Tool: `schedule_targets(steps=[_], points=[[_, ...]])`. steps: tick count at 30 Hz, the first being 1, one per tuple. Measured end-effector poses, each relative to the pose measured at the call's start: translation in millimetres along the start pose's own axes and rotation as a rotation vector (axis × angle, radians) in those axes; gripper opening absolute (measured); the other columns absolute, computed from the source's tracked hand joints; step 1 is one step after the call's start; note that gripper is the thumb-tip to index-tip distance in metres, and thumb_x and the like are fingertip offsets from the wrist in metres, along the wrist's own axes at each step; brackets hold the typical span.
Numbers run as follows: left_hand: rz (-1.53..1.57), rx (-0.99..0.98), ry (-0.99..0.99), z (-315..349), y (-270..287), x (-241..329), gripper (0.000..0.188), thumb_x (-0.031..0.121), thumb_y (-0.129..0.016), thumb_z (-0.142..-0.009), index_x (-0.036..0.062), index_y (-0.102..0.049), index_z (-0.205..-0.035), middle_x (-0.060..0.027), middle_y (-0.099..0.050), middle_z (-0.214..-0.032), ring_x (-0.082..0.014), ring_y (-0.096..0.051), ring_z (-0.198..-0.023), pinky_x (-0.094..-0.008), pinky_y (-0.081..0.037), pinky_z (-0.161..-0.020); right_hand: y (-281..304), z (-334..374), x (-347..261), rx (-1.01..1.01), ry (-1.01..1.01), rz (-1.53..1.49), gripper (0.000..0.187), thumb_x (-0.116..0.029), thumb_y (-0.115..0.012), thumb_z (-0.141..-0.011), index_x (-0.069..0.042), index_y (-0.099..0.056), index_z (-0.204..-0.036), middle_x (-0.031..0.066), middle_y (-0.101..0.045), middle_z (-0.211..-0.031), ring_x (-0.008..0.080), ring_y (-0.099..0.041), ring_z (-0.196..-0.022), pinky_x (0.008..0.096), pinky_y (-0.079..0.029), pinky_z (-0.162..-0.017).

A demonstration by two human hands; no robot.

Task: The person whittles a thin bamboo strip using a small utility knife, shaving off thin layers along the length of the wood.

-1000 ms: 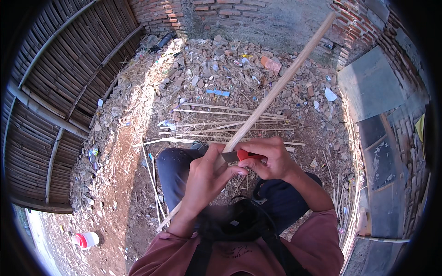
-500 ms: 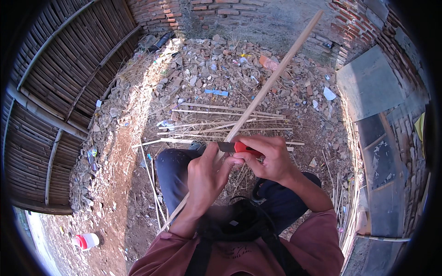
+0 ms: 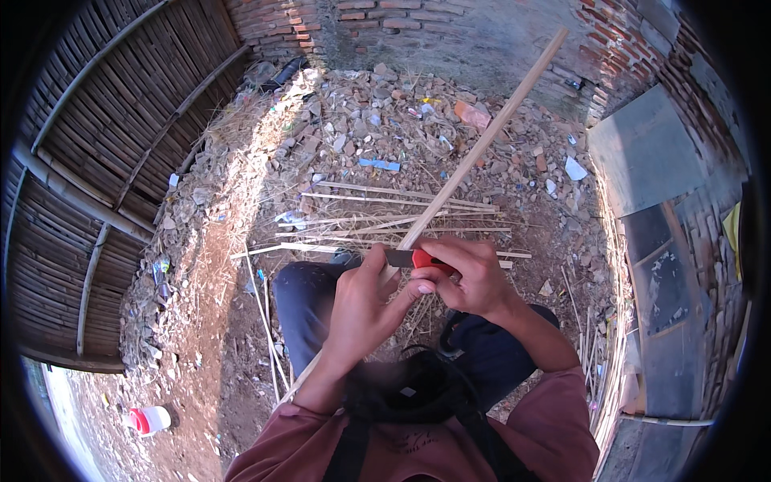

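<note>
A long, pale bamboo strip [image 3: 483, 146] runs slantwise from beside my left forearm up toward the brick wall. My left hand [image 3: 361, 304] is closed around its lower part, with the thumb stretched toward the right hand. In my right hand [image 3: 475, 277] I grip a knife [image 3: 399, 258] with a red handle and a short dark blade. That blade lies across the strip, next to my left fingertips. Both hands meet above my bent knees, and the strip's lower stretch is partly hidden behind my left hand and arm.
Several thin bamboo strips [image 3: 393, 233] lie on the ground beyond my knees. Rubble [image 3: 361, 120] is heaped before a brick wall [image 3: 418, 32]. A slatted bamboo wall [image 3: 104, 104] stands at left, near a red-and-white container [image 3: 152, 419]. Panels [image 3: 650, 149] lean at right.
The strip's far tip has dropped slightly and shifted right. Both hands and the knife have moved a little to the right, and the blade stays on the strip.
</note>
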State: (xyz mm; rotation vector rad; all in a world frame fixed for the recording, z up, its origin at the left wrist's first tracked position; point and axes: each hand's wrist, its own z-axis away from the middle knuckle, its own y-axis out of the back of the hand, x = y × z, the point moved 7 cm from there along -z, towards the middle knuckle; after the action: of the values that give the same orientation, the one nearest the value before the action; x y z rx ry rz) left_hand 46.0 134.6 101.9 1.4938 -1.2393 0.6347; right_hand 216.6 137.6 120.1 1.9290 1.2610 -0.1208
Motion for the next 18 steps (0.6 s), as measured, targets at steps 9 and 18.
schedule_targets(steps=[9,18], points=[[0.067,-0.126,-0.032,1,-4,-5,0.046,0.027,-0.079,-0.099,-0.0050,-0.053,-0.119,-0.0199,-0.074,-0.080,-0.0420,-0.076,-0.082,-0.0435,-0.055,-0.065,-8,-2,6,-0.151,-0.150,-0.252,0.034,-0.016,-0.082,-0.091,0.002,-0.075,-0.120,0.0168,-0.079,-0.101,0.0296,-0.080,-0.087,0.0362,-0.064,-0.073],[0.037,-0.193,-0.011,0,-5,5,0.048,0.030,-0.080,-0.097,-0.0021,-0.054,-0.120,-0.0189,-0.075,-0.084,-0.0421,-0.076,-0.085,-0.0424,-0.055,-0.069,-2,-1,7,-0.203,-0.111,-0.266,0.034,-0.019,-0.082,-0.093,0.001,-0.077,-0.120,0.0163,-0.080,-0.097,0.0279,-0.080,-0.082,0.0355,-0.063,-0.069]])
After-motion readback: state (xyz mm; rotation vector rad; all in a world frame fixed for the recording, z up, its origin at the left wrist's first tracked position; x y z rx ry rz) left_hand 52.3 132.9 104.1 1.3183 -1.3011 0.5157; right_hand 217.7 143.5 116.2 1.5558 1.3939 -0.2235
